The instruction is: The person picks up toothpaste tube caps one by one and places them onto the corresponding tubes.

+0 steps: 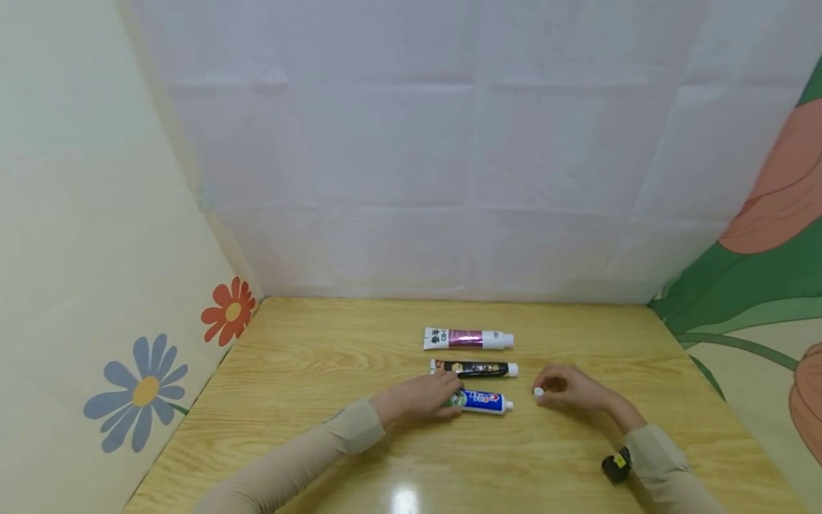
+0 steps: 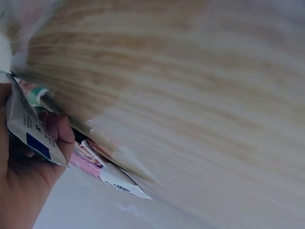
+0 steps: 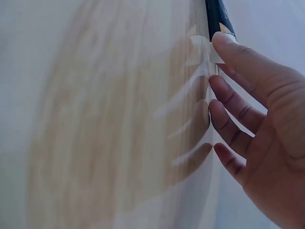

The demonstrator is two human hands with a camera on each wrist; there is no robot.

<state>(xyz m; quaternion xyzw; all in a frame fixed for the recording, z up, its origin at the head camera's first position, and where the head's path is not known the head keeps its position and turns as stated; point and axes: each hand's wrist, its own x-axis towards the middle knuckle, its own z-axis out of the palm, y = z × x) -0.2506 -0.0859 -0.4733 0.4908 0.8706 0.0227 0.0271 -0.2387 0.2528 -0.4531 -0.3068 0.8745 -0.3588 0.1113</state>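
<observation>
My left hand (image 1: 427, 396) grips the crimped end of a blue toothpaste tube (image 1: 483, 401) lying on the table. In the left wrist view the white, printed tail of that toothpaste tube (image 2: 34, 128) shows between the thumb and curled fingers. The tube's narrow white nozzle (image 1: 509, 405) faces right, bare. To the right of it, my right hand (image 1: 571, 387) pinches a small white cap (image 1: 538, 392) between thumb and forefinger, apart from the nozzle. In the right wrist view its other fingers are loosely bent, their tips close to the tabletop.
Just beyond the blue tube lies a black toothpaste tube (image 1: 483, 369) with a white cap. Farther back is a white and magenta tube (image 1: 467, 339), also capped. A small black object with a yellow mark (image 1: 616, 465) sits beside the right sleeve. A white sheet (image 1: 411, 178) hangs behind the table.
</observation>
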